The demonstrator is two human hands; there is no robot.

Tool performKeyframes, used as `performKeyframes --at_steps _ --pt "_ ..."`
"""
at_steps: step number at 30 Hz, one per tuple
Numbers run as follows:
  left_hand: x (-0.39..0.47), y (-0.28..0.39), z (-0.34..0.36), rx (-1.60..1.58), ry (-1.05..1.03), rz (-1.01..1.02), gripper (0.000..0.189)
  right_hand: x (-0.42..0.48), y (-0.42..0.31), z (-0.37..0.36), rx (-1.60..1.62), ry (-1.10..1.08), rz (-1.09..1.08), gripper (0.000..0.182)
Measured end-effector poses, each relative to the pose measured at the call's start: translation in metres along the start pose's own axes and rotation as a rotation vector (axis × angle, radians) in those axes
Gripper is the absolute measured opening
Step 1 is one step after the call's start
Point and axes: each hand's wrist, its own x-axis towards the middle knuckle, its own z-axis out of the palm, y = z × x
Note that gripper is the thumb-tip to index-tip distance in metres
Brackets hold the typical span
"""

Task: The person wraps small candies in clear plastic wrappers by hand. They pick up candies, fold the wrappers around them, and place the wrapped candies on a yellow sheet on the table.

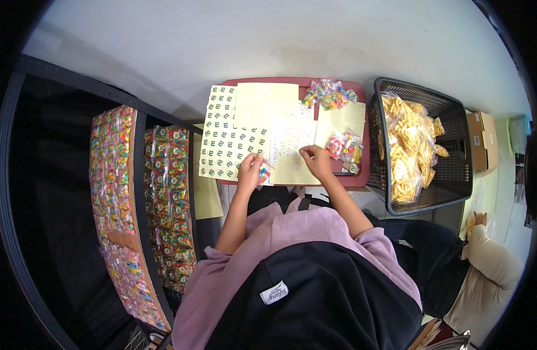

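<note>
My left hand [249, 169] grips a small zip bag of colourful candy [265, 173] with a red strip along its top. It is over the lower edge of a sheet of round stickers [222, 140] printed with green marks. My right hand [315, 158] hovers over a pale yellow sheet with rows of small labels [290, 144], thumb and forefinger pinched together. Whether a label is between those fingertips is too small to tell. Another pale yellow sheet [266, 103] overlaps the stickers. All the sheets rest on a dark red table [259, 80].
Filled candy bags lie at the table's back right [334, 96] and right side [345, 146]. A black plastic crate [454, 144] holds bags of yellow snacks [404, 140]. Packed candy boards [115, 175] stand on a dark rack [139, 218] at left. Another person's hand [480, 218] is far right.
</note>
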Motion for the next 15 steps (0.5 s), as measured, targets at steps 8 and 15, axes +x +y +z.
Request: performKeyframes --at_steps 8,15 --pt "-0.012 -0.040 0.010 0.752 -0.133 0.438 0.020 0.000 -0.002 0.043 -0.274 -0.242 -0.349 0.011" --pt "-0.011 -0.048 0.019 0.797 -0.238 0.385 0.022 0.002 0.013 0.060 -0.391 -0.272 -0.481 0.010"
